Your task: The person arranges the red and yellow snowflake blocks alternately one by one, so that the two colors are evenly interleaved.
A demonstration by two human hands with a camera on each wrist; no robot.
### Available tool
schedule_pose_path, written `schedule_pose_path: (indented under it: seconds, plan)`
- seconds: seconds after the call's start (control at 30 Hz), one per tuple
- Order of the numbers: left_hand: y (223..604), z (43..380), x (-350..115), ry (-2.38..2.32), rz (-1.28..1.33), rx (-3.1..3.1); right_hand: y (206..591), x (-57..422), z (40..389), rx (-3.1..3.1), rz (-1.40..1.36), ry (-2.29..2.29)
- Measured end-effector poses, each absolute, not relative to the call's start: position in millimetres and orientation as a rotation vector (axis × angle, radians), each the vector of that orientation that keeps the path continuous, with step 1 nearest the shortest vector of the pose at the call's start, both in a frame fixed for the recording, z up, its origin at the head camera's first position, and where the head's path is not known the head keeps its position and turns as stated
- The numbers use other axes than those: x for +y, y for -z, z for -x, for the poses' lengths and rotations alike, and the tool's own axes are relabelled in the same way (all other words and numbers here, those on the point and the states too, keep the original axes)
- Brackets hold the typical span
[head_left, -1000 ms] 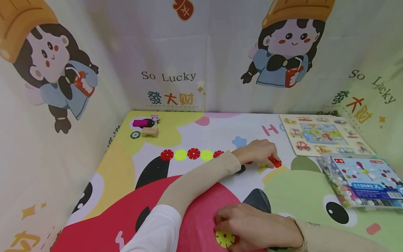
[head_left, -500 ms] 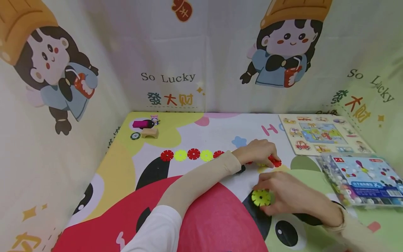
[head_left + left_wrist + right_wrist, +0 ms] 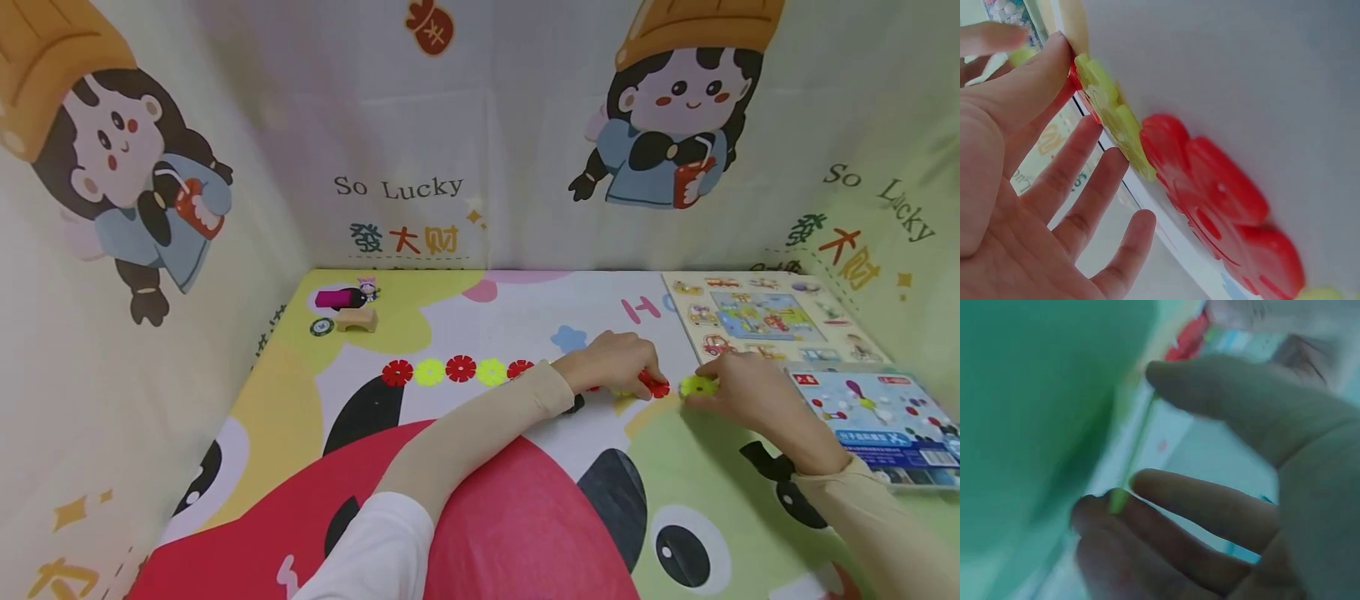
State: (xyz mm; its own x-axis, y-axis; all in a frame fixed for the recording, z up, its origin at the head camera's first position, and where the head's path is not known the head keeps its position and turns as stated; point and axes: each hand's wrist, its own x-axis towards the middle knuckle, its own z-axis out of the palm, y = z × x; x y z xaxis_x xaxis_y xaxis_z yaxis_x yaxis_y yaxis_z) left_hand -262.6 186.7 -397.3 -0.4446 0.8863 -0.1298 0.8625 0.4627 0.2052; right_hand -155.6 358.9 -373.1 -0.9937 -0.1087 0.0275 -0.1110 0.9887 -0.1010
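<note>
A row of red and yellow flower-shaped plastic discs [image 3: 461,368] runs across the table mat, partly hidden behind my left forearm. At its right end my left hand [image 3: 617,364] pinches a red disc [image 3: 658,387] between thumb and forefinger. In the left wrist view the other fingers spread beside a yellow disc [image 3: 1110,106] and a bigger-looking red disc [image 3: 1207,206]. My right hand [image 3: 757,400] holds a yellow-green disc [image 3: 696,386] by its edge, a small gap to the right of that end red disc. The right wrist view shows this disc [image 3: 1138,447] edge-on between thumb and fingers.
Behind the right hand lies a wooden picture puzzle board [image 3: 765,321]. A clear box of molecule model parts [image 3: 885,417] sits at the right, partly covered by the right hand and wrist. A wooden arch block [image 3: 357,320], a round token [image 3: 322,327] and a small figurine [image 3: 367,288] stand far left.
My right hand has carried the yellow-green disc from the near middle of the mat, forward and right, to the row's right end. The left hand has stayed on the red disc.
</note>
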Motion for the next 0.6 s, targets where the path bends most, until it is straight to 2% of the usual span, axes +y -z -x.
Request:
schedule_pose_path:
  seconds: [0.27,0.6]
  plan:
    - [395,260,187,-0.158,-1.500,2.489,386,358,159,-3.152,-0.231,-0.121]
    - [395,260,188,-0.150,-1.495,2.471,383,356,155,-3.165,-0.202,-0.137]
